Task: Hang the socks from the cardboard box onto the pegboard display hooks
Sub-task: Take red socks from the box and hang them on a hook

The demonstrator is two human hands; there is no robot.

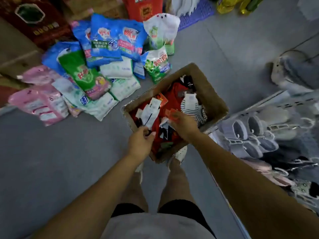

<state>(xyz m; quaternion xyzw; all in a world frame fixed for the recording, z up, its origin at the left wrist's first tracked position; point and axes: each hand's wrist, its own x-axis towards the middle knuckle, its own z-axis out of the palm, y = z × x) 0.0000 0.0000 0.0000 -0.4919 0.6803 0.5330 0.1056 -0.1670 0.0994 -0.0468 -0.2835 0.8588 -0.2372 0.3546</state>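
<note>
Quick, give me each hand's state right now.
Left hand: pinches a small dark piece over the cardboard box; too blurred to name.
Right hand: fingers curled round red-tagged socks in the box.

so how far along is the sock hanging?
Done: nothing confirmable; no hung socks show, and the rack at right carries slippers. In hand: right hand grips a red-carded pair inside the cardboard box; left hand curls at its near edge, its hold too blurred to tell. Left: the box is heaped with red socks and striped socks.
</note>
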